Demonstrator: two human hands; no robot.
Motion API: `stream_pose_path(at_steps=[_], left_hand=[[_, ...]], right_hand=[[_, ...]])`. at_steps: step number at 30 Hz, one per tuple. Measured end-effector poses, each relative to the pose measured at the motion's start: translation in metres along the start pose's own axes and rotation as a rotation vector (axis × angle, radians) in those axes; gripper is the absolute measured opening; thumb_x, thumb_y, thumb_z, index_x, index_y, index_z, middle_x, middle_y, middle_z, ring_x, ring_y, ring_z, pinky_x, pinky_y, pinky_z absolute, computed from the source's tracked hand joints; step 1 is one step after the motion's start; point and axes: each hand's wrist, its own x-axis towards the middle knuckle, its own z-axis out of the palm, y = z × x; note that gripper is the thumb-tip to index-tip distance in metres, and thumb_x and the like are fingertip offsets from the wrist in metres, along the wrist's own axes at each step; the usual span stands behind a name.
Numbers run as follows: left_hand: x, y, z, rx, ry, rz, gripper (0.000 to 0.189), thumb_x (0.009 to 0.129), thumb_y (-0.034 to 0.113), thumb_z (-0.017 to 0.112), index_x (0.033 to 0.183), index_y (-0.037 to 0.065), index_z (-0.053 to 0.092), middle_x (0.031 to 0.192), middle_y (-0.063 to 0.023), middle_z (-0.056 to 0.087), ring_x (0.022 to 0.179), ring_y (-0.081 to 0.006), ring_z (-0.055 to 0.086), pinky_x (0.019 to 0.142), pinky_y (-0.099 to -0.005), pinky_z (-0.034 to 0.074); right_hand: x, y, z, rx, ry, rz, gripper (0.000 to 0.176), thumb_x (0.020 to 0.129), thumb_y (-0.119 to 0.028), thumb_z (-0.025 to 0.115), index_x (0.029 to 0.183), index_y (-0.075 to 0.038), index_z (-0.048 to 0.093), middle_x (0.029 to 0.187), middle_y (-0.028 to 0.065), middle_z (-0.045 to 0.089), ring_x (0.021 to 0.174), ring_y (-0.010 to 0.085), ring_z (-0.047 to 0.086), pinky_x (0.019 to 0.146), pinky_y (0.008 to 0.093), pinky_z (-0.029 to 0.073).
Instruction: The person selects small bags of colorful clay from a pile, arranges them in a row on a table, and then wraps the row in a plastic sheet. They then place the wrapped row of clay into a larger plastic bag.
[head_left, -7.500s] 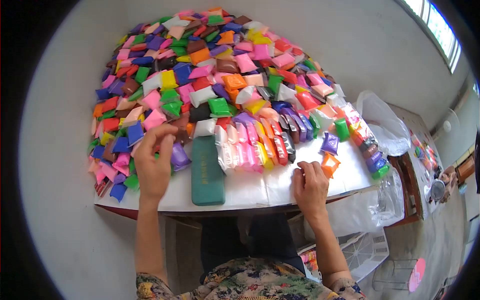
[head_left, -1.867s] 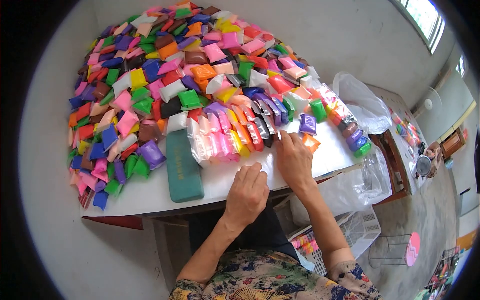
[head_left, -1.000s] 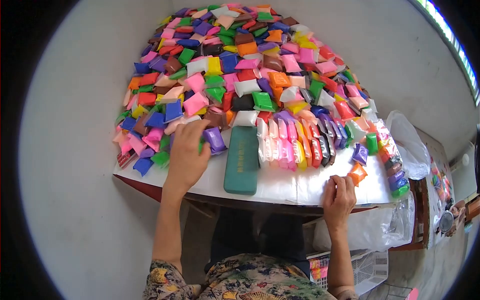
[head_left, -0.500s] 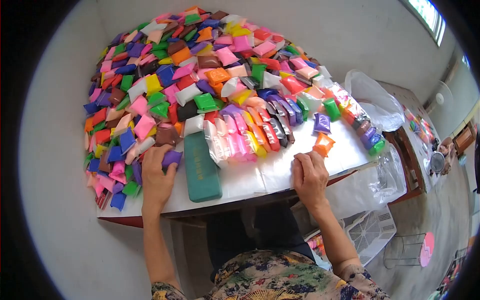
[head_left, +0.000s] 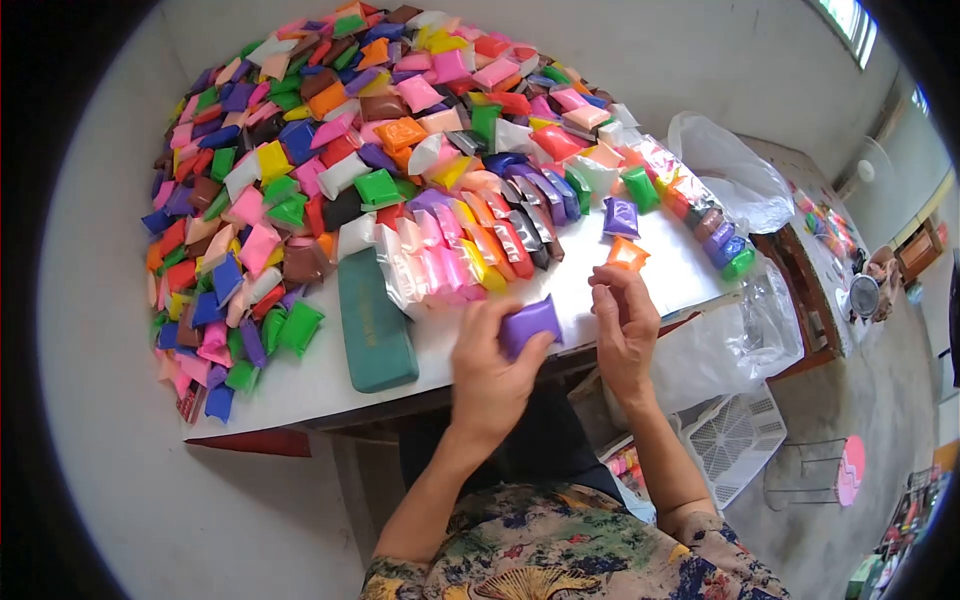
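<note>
Over the near edge of the bench [head_left: 290,388], the left hand [head_left: 488,367] has its grip pinched around a purple packet [head_left: 532,326]; at its three o'clock hangs the right hand [head_left: 632,335], fingers parted, seemingly empty. The packet row [head_left: 485,242] lies toward eleven.

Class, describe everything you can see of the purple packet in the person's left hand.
The purple packet is plump and roughly rectangular, its smooth, slightly shiny skin looking like plastic film. It sits tilted, gripped between the thumb and fingers of the left hand, which hide part of it. It shows near the front edge of the white tabletop, apart from the right hand. No print can be made out.
</note>
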Motion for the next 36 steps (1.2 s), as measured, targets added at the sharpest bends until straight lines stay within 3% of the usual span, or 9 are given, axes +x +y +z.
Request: stream_pose_path(at_steps=[2, 6, 7, 10, 11, 17, 30, 33, 36], left_hand=[[0.009, -0.003, 0.031, 0.073, 0.103, 0.056, 0.04, 0.081, 0.007, 0.077, 0.115, 0.001, 0.058, 0.101, -0.0136, 0.059, 0.094, -0.0287, 0.06, 0.082, -0.0382, 0.049], [0.011, 0.008, 0.034, 0.368, 0.114, 0.107, 0.041, 0.079, 0.011, 0.078, 0.114, 0.002, 0.06, 0.102, -0.0169, 0.059, 0.1, -0.0357, 0.057, 0.091, -0.0449, 0.043], [0.008, 0.007, 0.031, 0.325, 0.061, 0.017, 0.048, 0.077, 0.014, 0.079, 0.119, 0.001, 0.059, 0.108, -0.0168, 0.06, 0.107, -0.0346, 0.055, 0.097, -0.045, 0.04], [0.002, 0.003, 0.012, 0.272, 0.003, 0.083, 0.055, 0.077, 0.013, 0.078, 0.126, 0.001, 0.056, 0.117, -0.0177, 0.059, 0.11, -0.0349, 0.055, 0.099, -0.0442, 0.04], [0.0, 0.002, 0.005, 0.275, -0.035, 0.08, 0.06, 0.078, 0.01, 0.077, 0.133, 0.0, 0.052, 0.123, -0.0179, 0.059, 0.113, -0.0351, 0.053, 0.101, -0.0435, 0.04], [-0.007, -0.006, -0.009, 0.282, -0.143, 0.164, 0.06, 0.079, 0.002, 0.067, 0.136, -0.004, 0.048, 0.126, -0.0201, 0.055, 0.113, -0.0385, 0.051, 0.101, -0.0465, 0.04], [-0.001, -0.012, -0.007, 0.255, -0.021, 0.162, 0.025, 0.083, -0.003, 0.065, 0.107, -0.007, 0.062, 0.104, -0.0175, 0.055, 0.1, -0.0368, 0.053, 0.089, -0.045, 0.044], [-0.003, -0.013, -0.004, 0.283, 0.003, 0.201, 0.019, 0.083, -0.003, 0.066, 0.102, -0.006, 0.062, 0.1, -0.0166, 0.055, 0.096, -0.0365, 0.054, 0.086, -0.0451, 0.045], [-0.005, -0.013, -0.001, 0.31, 0.015, 0.216, 0.015, 0.082, -0.003, 0.066, 0.097, -0.004, 0.062, 0.098, -0.0161, 0.055, 0.094, -0.0363, 0.054, 0.084, -0.0456, 0.045]], right_hand=[[0.001, -0.004, -0.007, 0.03, 0.047, -0.019, 0.013, 0.092, 0.001, 0.061, 0.104, 0.001, 0.065, 0.096, 0.0095, 0.063, 0.068, 0.014, 0.055, 0.059, 0.0275, 0.045], [-0.005, -0.006, -0.018, -0.197, -0.069, -0.223, 0.028, 0.089, 0.002, 0.061, 0.117, 0.002, 0.063, 0.106, 0.017, 0.065, 0.089, 0.0293, 0.064, 0.078, 0.0384, 0.051], [-0.006, -0.013, -0.021, -0.185, -0.157, -0.197, 0.037, 0.088, -0.001, 0.063, 0.125, 0.003, 0.061, 0.116, 0.0205, 0.064, 0.108, 0.0365, 0.062, 0.094, 0.0446, 0.049], [-0.008, -0.015, -0.013, -0.278, -0.272, -0.325, 0.041, 0.089, -0.005, 0.063, 0.129, 0.003, 0.059, 0.127, 0.0214, 0.061, 0.12, 0.037, 0.059, 0.105, 0.0474, 0.044], [-0.01, -0.014, -0.01, -0.286, -0.367, -0.3, 0.046, 0.091, -0.012, 0.063, 0.134, 0.004, 0.056, 0.138, 0.0219, 0.056, 0.133, 0.0372, 0.05, 0.115, 0.0509, 0.033], [-0.011, -0.012, 0.005, -0.395, -0.515, -0.373, 0.05, 0.093, -0.019, 0.062, 0.137, 0.003, 0.052, 0.143, 0.0213, 0.051, 0.14, 0.037, 0.043, 0.119, 0.0518, 0.026], [-0.01, -0.01, 0.002, -0.4, -0.573, -0.369, 0.053, 0.091, -0.018, 0.065, 0.139, 0.001, 0.051, 0.144, 0.0182, 0.051, 0.14, 0.0344, 0.044, 0.118, 0.055, 0.024], [-0.007, -0.01, -0.008, -0.204, -0.538, -0.303, 0.058, 0.086, -0.02, 0.072, 0.136, 0.001, 0.051, 0.14, 0.0195, 0.053, 0.137, 0.0364, 0.046, 0.117, 0.0551, 0.026], [-0.019, -0.004, -0.012, -0.139, -0.327, -0.25, 0.059, 0.08, -0.021, 0.079, 0.128, 0.0, 0.053, 0.131, 0.0203, 0.057, 0.13, 0.0384, 0.05, 0.115, 0.0558, 0.028]])
